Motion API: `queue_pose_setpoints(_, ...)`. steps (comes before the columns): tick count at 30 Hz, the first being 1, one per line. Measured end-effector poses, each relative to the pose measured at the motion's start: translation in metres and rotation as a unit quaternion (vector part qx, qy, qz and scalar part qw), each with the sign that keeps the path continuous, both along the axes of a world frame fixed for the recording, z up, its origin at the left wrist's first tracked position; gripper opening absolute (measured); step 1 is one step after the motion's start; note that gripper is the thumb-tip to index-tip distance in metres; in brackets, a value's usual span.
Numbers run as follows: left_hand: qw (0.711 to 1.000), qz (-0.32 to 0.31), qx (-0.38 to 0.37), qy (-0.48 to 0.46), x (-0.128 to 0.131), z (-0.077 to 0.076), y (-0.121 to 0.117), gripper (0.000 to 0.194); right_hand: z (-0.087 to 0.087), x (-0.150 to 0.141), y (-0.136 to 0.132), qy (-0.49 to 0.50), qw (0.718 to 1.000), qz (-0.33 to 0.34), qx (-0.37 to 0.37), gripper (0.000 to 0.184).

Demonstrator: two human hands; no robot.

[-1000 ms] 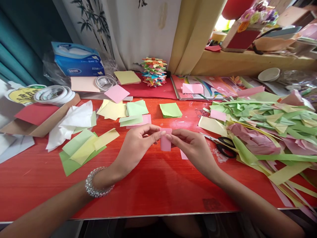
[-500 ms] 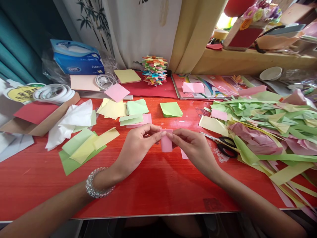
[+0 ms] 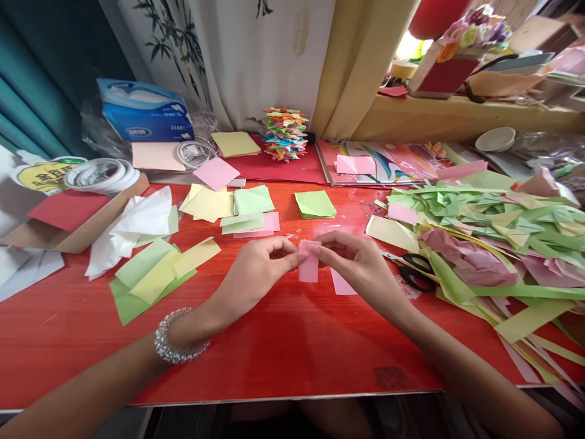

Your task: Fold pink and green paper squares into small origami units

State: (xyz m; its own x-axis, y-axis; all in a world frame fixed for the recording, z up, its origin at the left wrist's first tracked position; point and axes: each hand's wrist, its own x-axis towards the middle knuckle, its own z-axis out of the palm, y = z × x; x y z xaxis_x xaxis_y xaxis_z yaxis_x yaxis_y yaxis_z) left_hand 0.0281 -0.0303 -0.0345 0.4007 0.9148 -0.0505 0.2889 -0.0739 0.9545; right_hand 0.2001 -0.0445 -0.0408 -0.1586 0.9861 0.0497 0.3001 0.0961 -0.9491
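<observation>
A small pink paper strip [image 3: 308, 268] hangs upright between my hands, above the red table. My left hand [image 3: 262, 268] pinches its left edge near the top between thumb and fingers. On the other side, the thumb and fingers of my right hand [image 3: 354, 259] grip the upper right edge. Another pink paper piece [image 3: 340, 283] lies on the table, partly covered by my right hand. Scissors [image 3: 414, 271] with black handles rest just right of that hand. Beyond my hands sits a stack of green square papers [image 3: 315, 204].
Yellow and green papers [image 3: 158, 271] lie to the left, near a crumpled white tissue [image 3: 137, 222]. Folded green pieces and strips [image 3: 479, 213] heap on the right. A colourful folded-paper tower [image 3: 286, 134] stands at the back, beside a blue tissue pack [image 3: 146, 116].
My fingers have shifted slightly on the pink strip, both hands still gripping it. More of the pink piece beside my right hand now shows. The camera view has moved a little.
</observation>
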Motion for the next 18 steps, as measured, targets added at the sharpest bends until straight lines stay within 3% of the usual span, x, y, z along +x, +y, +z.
queue_pose_setpoints(3,1.0,-0.008,-0.007,0.01,0.001,-0.001,-0.002,0.025,-0.001,-0.004,-0.001,0.032,0.999,0.0,0.011,0.02)
queue_pose_setpoints(7,0.999,-0.004,-0.011,0.033,0.004,-0.005,-0.004,0.028,-0.005,-0.009,-0.003,0.003,1.0,-0.01,0.019,0.018)
queue_pose_setpoints(10,0.999,0.003,0.002,0.038,0.006,-0.009,-0.006,0.026,-0.006,0.0,0.003,0.011,1.0,-0.018,0.008,0.02)
queue_pose_setpoints(14,0.997,-0.037,0.009,0.068,0.008,-0.012,-0.015,0.022,-0.005,0.026,0.021,0.074,0.987,-0.133,0.056,0.018)
queue_pose_setpoints(16,0.992,-0.049,0.065,0.092,0.008,-0.013,-0.017,0.023,-0.005,0.033,0.025,0.104,0.978,-0.17,0.052,0.018)
queue_pose_setpoints(18,0.973,-0.03,0.193,0.123,0.008,-0.013,-0.017,0.02,-0.006,0.029,0.024,0.126,0.981,-0.148,0.011,0.018)
